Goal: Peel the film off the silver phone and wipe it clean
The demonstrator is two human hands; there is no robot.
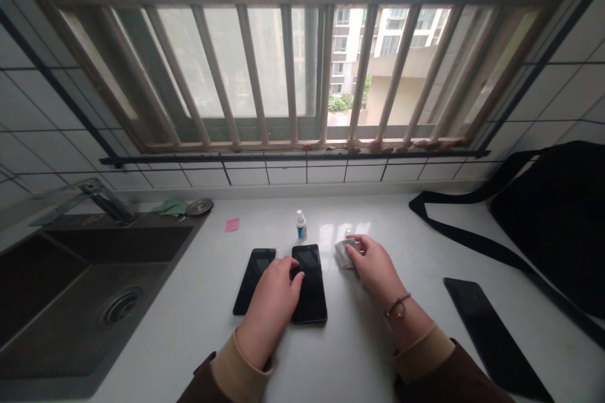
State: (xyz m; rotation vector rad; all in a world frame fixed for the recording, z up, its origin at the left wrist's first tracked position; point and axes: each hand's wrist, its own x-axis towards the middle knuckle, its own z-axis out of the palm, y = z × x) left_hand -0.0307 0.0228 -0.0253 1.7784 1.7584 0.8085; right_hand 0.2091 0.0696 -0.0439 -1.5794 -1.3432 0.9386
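Note:
Two black phones lie side by side on the white counter (pixel 198 302). My left hand (pixel 270 302) rests flat across them, its fingertips on the screen of the right phone (pixel 309 286); the left phone (pixel 250 277) shows beside its knuckles. My right hand (pixel 373 264) is closed on a small crumpled grey-white cloth (pixel 343 252) just right of the right phone. A small white bottle with a blue label (pixel 301 225) stands upright behind the phones.
A dark sink (pixel 85 302) with a tap (pixel 101 198) fills the left. A pink note (pixel 232 225) and a green cloth (pixel 170 206) lie near the wall. A black bag (pixel 558 220) with a strap sits right, a black flat slab (pixel 491 334) nearer me. Barred window behind.

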